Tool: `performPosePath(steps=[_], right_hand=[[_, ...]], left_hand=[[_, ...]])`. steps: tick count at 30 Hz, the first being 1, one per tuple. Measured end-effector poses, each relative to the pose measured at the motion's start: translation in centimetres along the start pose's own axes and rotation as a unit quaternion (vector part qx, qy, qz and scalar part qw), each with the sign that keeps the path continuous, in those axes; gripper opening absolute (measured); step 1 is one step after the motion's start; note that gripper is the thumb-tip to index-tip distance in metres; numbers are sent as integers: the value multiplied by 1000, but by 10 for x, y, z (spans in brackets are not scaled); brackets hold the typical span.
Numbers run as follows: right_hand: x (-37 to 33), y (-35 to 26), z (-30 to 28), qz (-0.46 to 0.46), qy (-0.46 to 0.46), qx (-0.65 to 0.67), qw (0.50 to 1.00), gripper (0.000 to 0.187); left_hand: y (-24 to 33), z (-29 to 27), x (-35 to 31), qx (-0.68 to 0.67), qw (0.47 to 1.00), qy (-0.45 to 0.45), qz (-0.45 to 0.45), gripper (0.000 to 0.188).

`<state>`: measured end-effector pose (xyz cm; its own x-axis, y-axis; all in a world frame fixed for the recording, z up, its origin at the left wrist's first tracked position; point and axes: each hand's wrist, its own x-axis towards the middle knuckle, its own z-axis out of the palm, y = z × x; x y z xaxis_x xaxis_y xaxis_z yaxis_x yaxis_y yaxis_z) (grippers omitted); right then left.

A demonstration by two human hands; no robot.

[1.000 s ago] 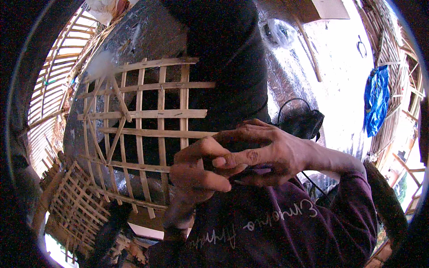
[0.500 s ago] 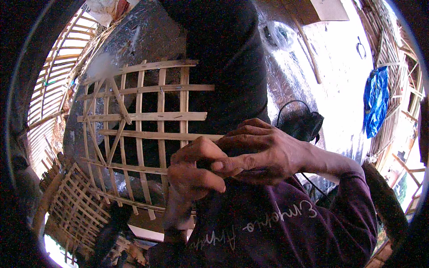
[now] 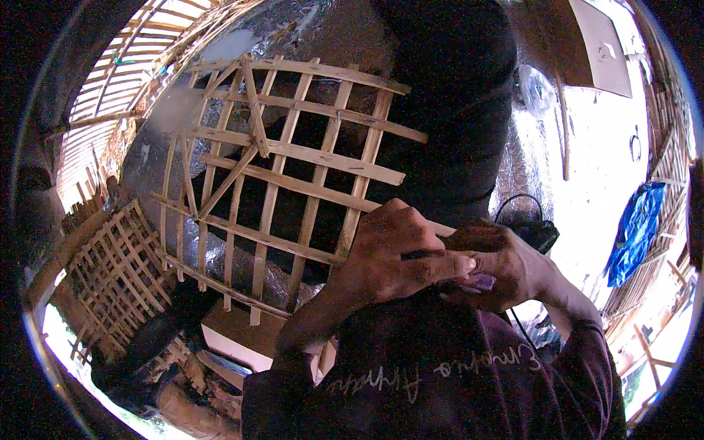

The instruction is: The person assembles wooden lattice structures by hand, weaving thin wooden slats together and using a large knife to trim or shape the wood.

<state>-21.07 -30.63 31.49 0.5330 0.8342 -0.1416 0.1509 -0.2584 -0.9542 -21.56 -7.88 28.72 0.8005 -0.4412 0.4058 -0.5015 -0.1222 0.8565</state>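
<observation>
A lattice of split bamboo slats (image 3: 315, 176) lies across my dark-clad leg, with short diagonal slats at its left. One long slat (image 3: 293, 181) runs right from it, behind the knuckles of my left hand, to the fingers of my right hand. My left hand (image 3: 392, 253) is closed, its forefinger reaching across to the right hand; a dark gap or thing shows between its fingers. My right hand (image 3: 499, 260) is curled where the slat ends. A small purplish thing (image 3: 478, 283) shows at its fingers, too unclear to name. The hands touch and hide what lies between them.
A second woven lattice (image 3: 117, 271) stands at lower left beside a cardboard box (image 3: 238, 330). At right are a black bag (image 3: 534, 229), a thin stick (image 3: 565, 132), a blue plastic sheet (image 3: 636, 235) and another cardboard piece (image 3: 601, 48). Silvery sheeting (image 3: 506, 183) covers the ground.
The view has shifted, so lattice and hands sit further right and the lattice looks more tilted. The left forefinger now stretches over to the right hand, whose fingers have curled in.
</observation>
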Motion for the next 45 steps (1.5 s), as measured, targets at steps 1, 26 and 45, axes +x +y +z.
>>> performPosePath(steps=[1,26,45], right_hand=[[1,-1,0,18,-31,55,998,62],[-54,65,-48,260,322,105,904,24],[138,8,-9,-339,53,778,526,60]], left_hand=[[0,-1,-1,2,1000,14,15,41],[-69,-66,-60,46,874,381,-298,28],[-91,-56,-60,49,880,352,-317,31]])
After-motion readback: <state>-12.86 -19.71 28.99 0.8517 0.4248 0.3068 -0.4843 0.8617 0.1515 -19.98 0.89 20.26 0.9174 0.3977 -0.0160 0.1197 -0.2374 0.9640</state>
